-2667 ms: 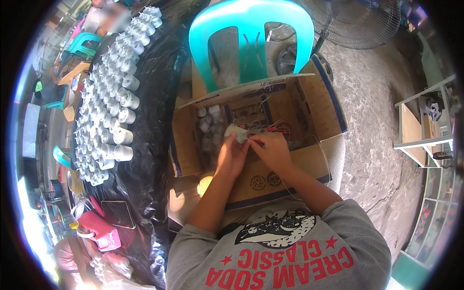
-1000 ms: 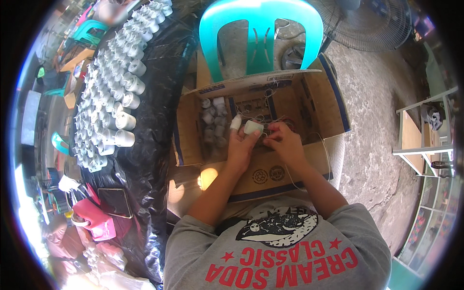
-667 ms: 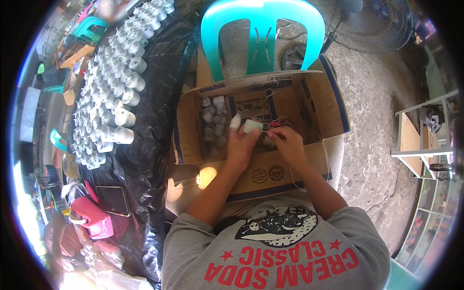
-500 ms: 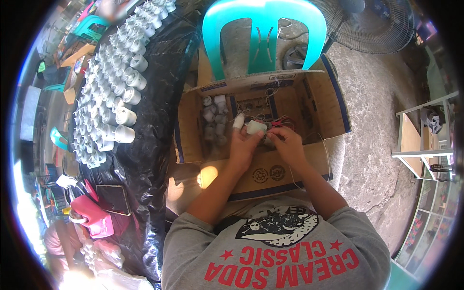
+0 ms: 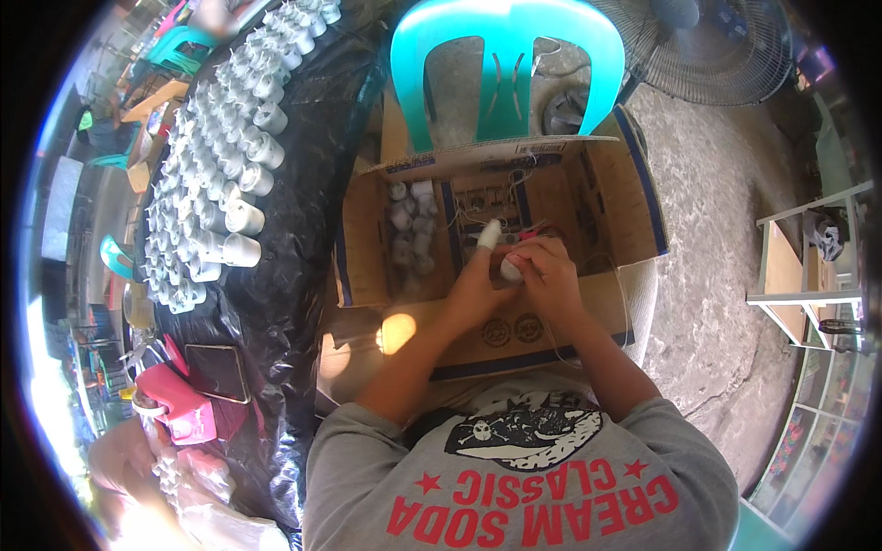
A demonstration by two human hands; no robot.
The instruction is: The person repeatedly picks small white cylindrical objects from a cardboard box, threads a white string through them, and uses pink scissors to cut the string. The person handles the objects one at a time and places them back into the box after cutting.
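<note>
Over the open cardboard box (image 5: pixel 478 335), both my hands meet at a small whitish rounded piece (image 5: pixel 510 269). My left hand (image 5: pixel 482 285) is closed around it, mostly hiding its shape. One finger of that hand wears a white wrap (image 5: pixel 490 233) and points up. With fingertips bent together, my right hand (image 5: pixel 548 268) pinches at the top of the piece; whatever is between them is too small to make out. Inside the box, to the left, lie several similar grey-white cylindrical pieces (image 5: pixel 402 220). Thin white string (image 5: pixel 521 176) and something red (image 5: pixel 549 231) show behind my hands.
On the left, black plastic sheeting (image 5: pixel 308 174) bears rows of grey-white cylinders (image 5: pixel 243 219), a dark phone (image 5: pixel 219 373) and a pink bag (image 5: pixel 177 401). Beyond the box stand a turquoise plastic chair (image 5: pixel 508 87) and a fan (image 5: pixel 707 46). A shelf rack (image 5: pixel 790 266) is at the right.
My left hand has shifted right and turned, so the pale piece shows less now. My right hand has come over its top. The view has moved slightly.
</note>
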